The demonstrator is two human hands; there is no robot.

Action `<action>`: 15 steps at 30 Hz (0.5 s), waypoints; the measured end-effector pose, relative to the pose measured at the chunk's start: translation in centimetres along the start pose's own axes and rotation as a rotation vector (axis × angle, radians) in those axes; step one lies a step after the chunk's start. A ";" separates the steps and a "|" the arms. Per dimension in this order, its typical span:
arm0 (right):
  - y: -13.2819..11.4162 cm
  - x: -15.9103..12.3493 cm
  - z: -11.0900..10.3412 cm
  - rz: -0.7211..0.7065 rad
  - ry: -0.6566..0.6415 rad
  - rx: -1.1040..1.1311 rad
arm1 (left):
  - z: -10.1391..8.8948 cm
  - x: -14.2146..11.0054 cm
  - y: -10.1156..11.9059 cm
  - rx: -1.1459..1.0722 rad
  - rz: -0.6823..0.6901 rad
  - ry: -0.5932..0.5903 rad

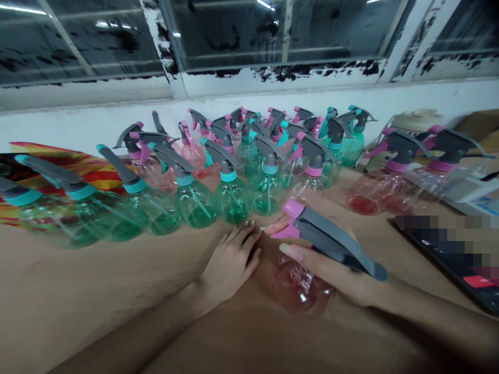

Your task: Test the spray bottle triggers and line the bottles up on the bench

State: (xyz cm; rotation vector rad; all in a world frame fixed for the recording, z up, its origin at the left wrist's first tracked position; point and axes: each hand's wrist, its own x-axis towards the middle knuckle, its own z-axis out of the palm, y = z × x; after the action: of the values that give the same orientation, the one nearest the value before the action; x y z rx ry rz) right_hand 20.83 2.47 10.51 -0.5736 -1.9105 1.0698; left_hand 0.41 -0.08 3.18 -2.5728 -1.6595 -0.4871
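My right hand (335,270) is wrapped around the neck of a pink spray bottle (300,288), its thumb across the front just below the grey and pink trigger head. The clear pink body of this bottle is near the tabletop; whether it touches cannot be made out. Just left of it, my left hand (230,262) lies palm down on the table with its fingers apart and nothing in them. Beyond that hand stands a row of green spray bottles with turquoise collars, the closest being a green spray bottle (234,202).
More pink and green spray bottles crowd the wooden table (78,301) toward the wall. Two pink spray bottles (364,195) stand at the right, by a dark phone-like device (432,254). A red and yellow cloth or bag (93,169) lies behind the left bottles. Windows line the wall.
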 end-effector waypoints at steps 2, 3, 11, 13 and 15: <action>0.0 0.0 0.0 0.002 0.001 -0.008 | -0.1 0.0 0.0 -0.004 0.000 -0.010; 0.0 0.0 0.0 -0.005 0.006 -0.011 | -0.2 0.0 0.1 -0.003 -0.001 -0.015; -0.2 0.1 0.1 -0.075 0.041 -0.078 | -0.2 0.0 0.1 0.005 -0.003 -0.004; -0.1 0.1 0.2 -0.097 0.064 -0.084 | -0.1 0.0 0.0 0.015 -0.004 -0.002; -0.1 0.0 0.3 -0.124 0.087 -0.079 | 0.0 0.0 0.0 0.026 -0.006 0.001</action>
State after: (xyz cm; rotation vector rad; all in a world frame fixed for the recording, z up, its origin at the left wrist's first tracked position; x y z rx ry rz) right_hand 20.54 2.29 10.57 -0.5304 -1.8931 0.8800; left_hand 0.39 -0.03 3.14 -2.5503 -1.6620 -0.4634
